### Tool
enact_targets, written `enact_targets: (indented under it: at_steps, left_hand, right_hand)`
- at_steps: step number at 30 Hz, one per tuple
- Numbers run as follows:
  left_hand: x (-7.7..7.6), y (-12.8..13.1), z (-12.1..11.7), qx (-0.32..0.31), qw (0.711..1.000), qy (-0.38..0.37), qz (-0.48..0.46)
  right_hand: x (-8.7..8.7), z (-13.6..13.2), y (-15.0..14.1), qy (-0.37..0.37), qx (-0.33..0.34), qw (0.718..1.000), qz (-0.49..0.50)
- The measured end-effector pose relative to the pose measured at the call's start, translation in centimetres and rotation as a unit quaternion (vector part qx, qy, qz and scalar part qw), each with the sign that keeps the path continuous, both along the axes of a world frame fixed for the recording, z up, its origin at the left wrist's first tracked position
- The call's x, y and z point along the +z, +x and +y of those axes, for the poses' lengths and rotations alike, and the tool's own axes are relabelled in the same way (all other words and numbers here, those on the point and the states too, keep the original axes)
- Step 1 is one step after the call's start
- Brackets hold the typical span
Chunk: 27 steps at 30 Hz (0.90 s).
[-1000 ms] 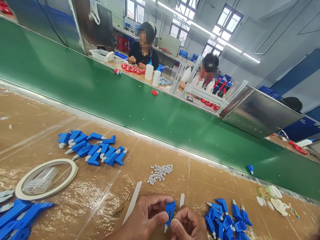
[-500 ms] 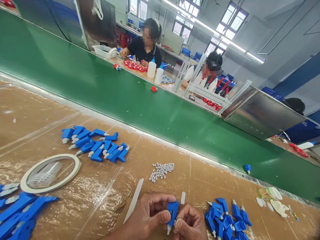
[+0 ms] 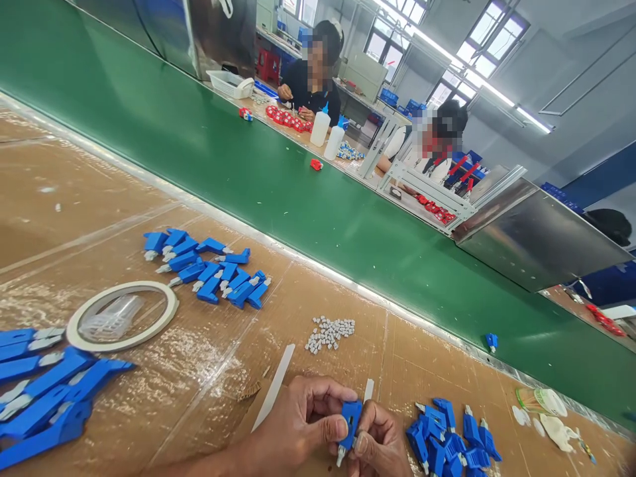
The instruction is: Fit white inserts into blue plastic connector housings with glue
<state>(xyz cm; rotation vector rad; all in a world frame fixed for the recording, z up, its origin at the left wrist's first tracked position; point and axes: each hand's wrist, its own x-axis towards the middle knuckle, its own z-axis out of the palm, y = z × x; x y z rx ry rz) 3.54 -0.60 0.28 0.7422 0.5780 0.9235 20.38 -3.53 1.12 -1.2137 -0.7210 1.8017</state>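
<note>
Between thumb and fingers, my left hand grips a blue plastic part with a slot in its face and a pale tip pointing down. My right hand is pinched at the part's lower right side; whatever lies between those fingertips is too small to make out. Just beyond the hands lies a pile of small grey pieces. To the right of my right hand is a heap of similar blue parts. Another group of blue parts with grey ends lies farther left.
A roll of tape circles some clear plastic, with longer blue pieces near it. A green belt crosses behind the cardboard-covered table, carrying a red part. Two people work across it. A toothpick tub stands right.
The view has turned, so the table things at left appear farther right and higher. Both hands keep the blue part in nearly the same pose. A person opposite has moved a hand.
</note>
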Motion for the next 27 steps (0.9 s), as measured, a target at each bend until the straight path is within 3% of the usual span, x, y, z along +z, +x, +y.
enact_targets:
  at_steps: [6,16,24,27]
  left_hand:
    - [0.0,0.0,0.1,-0.002,1.000,0.010,0.010]
    - [-0.1,0.1,0.0,-0.014,1.000,-0.003,0.011]
    - [-1.1,0.6,0.2,-0.027,0.999,0.004,-0.019]
    - [-0.9,0.5,0.4,-0.040,0.999,0.004,-0.012]
  right_hand:
    - [-1.0,0.3,0.3,0.004,0.027,0.999,0.026]
    - [0.4,0.9,0.3,-0.021,0.046,0.998,0.030]
    - [-2.6,0.1,1.6,-0.023,0.017,0.999,0.039]
    - [-2.6,0.1,1.9,-0.036,0.032,0.998,0.033]
